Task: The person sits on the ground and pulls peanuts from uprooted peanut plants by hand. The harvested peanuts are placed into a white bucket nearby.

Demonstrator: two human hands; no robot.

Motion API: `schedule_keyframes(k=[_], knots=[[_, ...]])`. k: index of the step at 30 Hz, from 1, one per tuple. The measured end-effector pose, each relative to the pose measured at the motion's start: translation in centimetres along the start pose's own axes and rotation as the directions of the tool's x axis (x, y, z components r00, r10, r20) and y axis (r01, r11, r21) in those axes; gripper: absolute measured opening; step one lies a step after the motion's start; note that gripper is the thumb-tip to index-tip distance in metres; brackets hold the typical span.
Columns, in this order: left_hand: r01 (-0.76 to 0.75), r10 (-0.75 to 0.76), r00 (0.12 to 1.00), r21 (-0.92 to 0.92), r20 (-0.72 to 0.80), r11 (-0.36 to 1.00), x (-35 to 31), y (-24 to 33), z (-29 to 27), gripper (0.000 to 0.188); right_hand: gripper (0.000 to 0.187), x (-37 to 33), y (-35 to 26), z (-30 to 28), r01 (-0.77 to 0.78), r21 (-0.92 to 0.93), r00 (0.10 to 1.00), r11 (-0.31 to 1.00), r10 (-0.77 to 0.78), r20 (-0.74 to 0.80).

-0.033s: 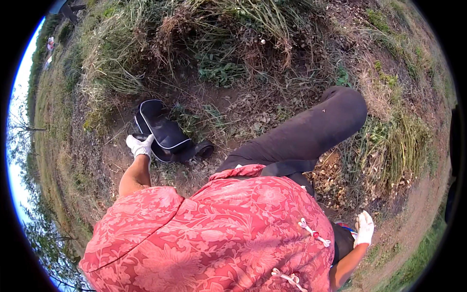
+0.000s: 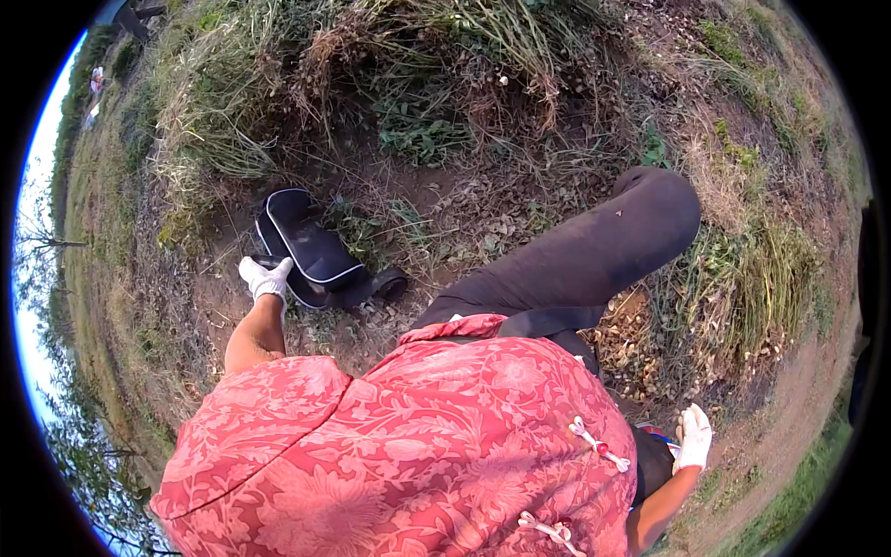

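My left hand, in a white glove, is closed on the near left edge of a black padded bag. White piping runs along the bag's edges, and a dark strap curls off its right end. It sits on the soil to my front left. At the lower right, my gloved right hand is beside my dark trouser leg, its fingers stretched out and nothing visible in them. A small red, blue and white object, too covered to identify, shows next to that hand.
Uprooted plants with dry stems and roots lie heaped ahead. More dry plants lie at the right. Loose pale pods are scattered beside my bent leg. Trees and distant people show at the left rim.
My right hand has shifted very slightly to the left. My left hand stays at the black padded bag, which has not visibly moved.
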State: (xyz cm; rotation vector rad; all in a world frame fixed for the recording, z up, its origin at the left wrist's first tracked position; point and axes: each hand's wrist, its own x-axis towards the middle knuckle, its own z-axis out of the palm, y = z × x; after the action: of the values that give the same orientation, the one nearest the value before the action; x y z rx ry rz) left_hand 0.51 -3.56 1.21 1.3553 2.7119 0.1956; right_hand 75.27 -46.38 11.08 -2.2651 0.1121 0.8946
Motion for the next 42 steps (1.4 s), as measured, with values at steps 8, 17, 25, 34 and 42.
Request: schedule_keyframes(k=[8,17,25,34,42], knots=[[-0.202,0.272,0.932,-0.281,0.240,0.938,3.6,-2.6,4.0,0.094,0.038,1.9,1.5,-1.1,0.096,-0.034,0.993,0.995,-0.093,0.078],[-0.199,0.173,0.969,-0.141,-0.179,0.970,5.6,12.3,1.8,0.077,0.036,1.7,2.2,-5.2,0.191,-0.192,0.979,0.963,-0.201,-0.031],[-0.273,0.933,0.341,-0.962,-0.113,-0.017,-25.1,48.6,-7.5,0.053,0.039,7.9,5.2,-1.2,0.109,-0.508,0.994,0.855,-0.093,0.056],[0.106,0.892,-0.451,-0.991,0.027,0.084,-52.7,60.5,-4.7,0.062,0.049,12.1,6.2,2.1,-0.076,-0.291,0.990,0.954,0.038,-0.133],[0.384,0.814,-0.385,-0.727,0.434,0.569,-56.8,61.5,-4.2,0.030,0.072,17.1,7.3,7.7,0.067,-0.542,0.926,0.838,-0.255,-0.280]])
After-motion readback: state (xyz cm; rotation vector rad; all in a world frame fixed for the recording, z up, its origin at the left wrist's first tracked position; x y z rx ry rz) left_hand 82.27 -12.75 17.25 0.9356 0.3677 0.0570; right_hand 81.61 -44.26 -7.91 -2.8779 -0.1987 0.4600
